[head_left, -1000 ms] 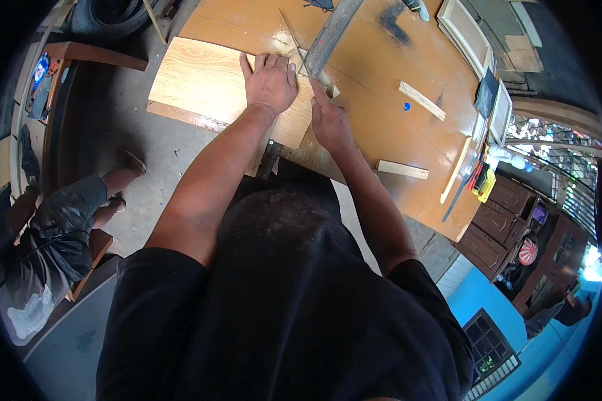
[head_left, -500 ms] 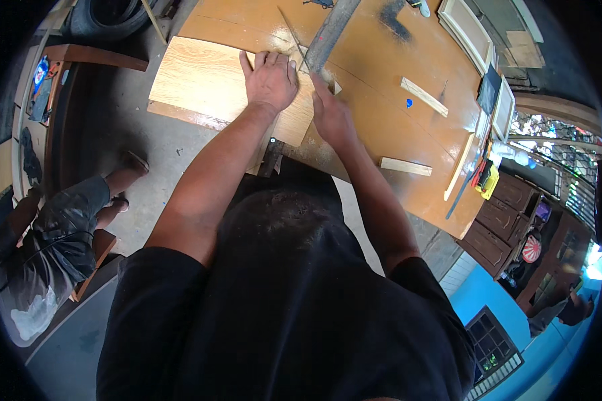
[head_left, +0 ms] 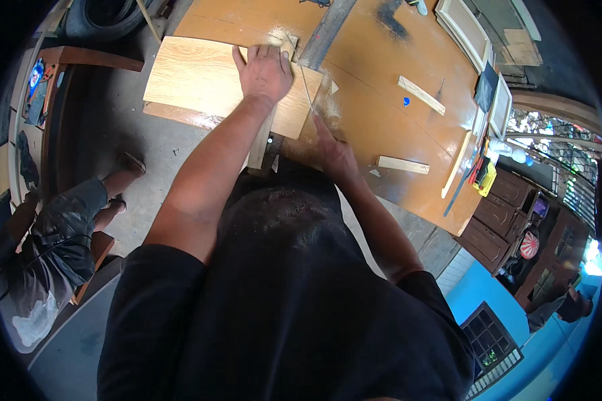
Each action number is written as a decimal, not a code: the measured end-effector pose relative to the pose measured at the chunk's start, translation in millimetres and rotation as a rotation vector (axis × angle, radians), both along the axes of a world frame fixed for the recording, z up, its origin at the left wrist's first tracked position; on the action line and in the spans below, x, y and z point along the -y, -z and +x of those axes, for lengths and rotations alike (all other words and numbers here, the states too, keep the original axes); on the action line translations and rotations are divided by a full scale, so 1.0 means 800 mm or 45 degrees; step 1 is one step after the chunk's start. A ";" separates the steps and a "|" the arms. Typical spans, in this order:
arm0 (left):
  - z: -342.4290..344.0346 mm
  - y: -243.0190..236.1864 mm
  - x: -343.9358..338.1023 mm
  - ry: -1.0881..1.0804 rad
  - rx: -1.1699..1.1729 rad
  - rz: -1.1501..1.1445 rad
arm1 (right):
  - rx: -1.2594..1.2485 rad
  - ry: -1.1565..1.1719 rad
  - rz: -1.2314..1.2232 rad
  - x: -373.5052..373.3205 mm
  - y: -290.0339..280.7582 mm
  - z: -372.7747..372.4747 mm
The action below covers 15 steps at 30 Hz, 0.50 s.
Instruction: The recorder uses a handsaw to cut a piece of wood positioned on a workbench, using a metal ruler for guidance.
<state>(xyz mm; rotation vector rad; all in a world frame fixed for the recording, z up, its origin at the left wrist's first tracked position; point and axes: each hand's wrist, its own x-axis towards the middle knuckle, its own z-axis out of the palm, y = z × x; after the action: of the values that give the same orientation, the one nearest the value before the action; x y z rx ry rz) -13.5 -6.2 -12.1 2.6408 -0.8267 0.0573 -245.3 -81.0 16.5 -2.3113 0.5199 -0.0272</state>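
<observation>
A pale wooden strip (head_left: 262, 137) lies crosswise over a light wood-grain board (head_left: 194, 70) on the table. My left hand (head_left: 267, 73) bears down on both, its fingers bent over the strip near the board's far edge and its thumb apart on the board. Closed round the handle of a saw, my right hand (head_left: 338, 157) is just right of the board. The saw blade (head_left: 306, 83) shows as a thin line, edge-on, slanting away past the strip's far end. My right fingers hide most of the handle.
Sawdust and small offcuts (head_left: 334, 87) lie on the orange-brown table (head_left: 368, 120). A dark beam (head_left: 329, 30) crosses its far side. Short wood pieces (head_left: 403, 164), a blue cap (head_left: 407, 101) and tools (head_left: 483, 177) are to the right. Another person (head_left: 67, 230) sits at left.
My right hand has drawn the saw back toward me, slightly right. More blade now shows beside the strip. My left hand stays on the strip and board.
</observation>
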 end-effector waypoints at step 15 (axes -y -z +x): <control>-0.013 -0.005 -0.009 0.085 -0.024 0.015 | 0.099 0.061 0.073 0.005 -0.027 0.030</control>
<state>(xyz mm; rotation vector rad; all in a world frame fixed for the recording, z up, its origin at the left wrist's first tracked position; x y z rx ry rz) -24.1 1.0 -7.7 2.6183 -0.9110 0.0100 -221.0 -84.7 38.2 -2.2327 0.5292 -0.1231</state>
